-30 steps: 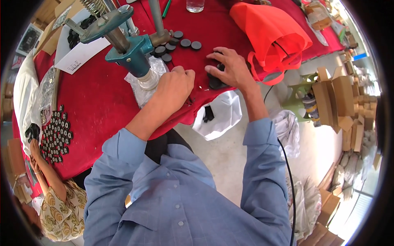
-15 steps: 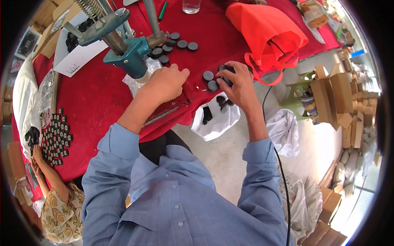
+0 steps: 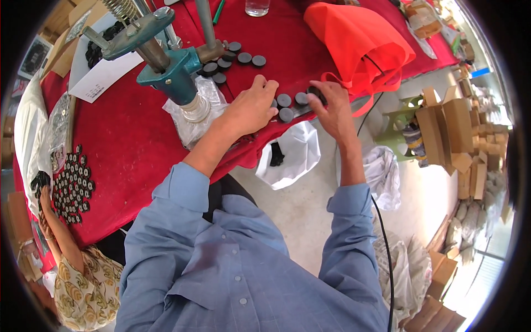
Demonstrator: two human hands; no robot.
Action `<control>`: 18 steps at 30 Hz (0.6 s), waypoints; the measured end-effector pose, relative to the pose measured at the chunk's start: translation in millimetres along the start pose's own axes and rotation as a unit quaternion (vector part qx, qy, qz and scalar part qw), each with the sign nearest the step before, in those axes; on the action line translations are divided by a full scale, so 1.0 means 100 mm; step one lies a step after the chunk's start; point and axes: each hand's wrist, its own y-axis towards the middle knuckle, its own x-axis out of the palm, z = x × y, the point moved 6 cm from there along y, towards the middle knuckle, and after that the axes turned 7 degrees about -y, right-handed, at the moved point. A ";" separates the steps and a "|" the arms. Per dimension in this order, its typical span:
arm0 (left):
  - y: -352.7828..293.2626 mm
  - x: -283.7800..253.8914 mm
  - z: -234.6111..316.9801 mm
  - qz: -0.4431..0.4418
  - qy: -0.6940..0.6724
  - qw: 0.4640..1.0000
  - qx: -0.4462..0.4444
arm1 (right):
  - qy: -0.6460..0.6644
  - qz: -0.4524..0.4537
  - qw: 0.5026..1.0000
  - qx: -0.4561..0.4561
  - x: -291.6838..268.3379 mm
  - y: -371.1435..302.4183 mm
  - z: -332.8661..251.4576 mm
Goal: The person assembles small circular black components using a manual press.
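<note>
My left hand (image 3: 251, 108) is over the table's front edge, its fingers bent and apart beside a round black disc (image 3: 274, 103). To its right, my right hand (image 3: 334, 113) pinches a dark disc (image 3: 315, 92) between thumb and fingers; part of that disc is hidden. Several more grey-topped black discs (image 3: 286, 115) lie between my hands at the edge. Below them hangs an open white bag (image 3: 298, 160) with a black piece showing inside. Left of my left hand is a teal hand press (image 3: 174, 74), with clear plastic under its lower end.
More black discs (image 3: 258, 61) lie behind the press. An orange-red bag (image 3: 354, 39) rests at the right and a glass (image 3: 257, 6) at the back. On the left are a white box (image 3: 102, 77), rows of small black parts (image 3: 74, 185) and another person's hands (image 3: 47, 218).
My left hand has moved right, away from the press and up to the discs. My right hand has shifted slightly right. Dark pieces seen over the white bag's mouth are gone from there.
</note>
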 end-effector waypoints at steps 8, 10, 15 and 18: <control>0.07 0.17 0.14 -0.038 -0.018 0.999 -0.009 | 0.033 -0.098 0.995 -0.011 0.02 -0.09 -0.32; 0.08 0.21 0.16 -0.034 -0.026 0.999 0.020 | 0.035 -0.119 0.992 0.005 -0.03 -0.11 -0.27; 0.08 0.40 0.33 -0.034 -0.052 0.996 0.066 | 0.072 -0.141 0.986 0.041 -0.09 -0.20 -0.21; 0.05 0.50 0.41 -0.010 -0.049 0.996 0.076 | 0.108 -0.149 0.982 0.040 -0.10 -0.24 -0.16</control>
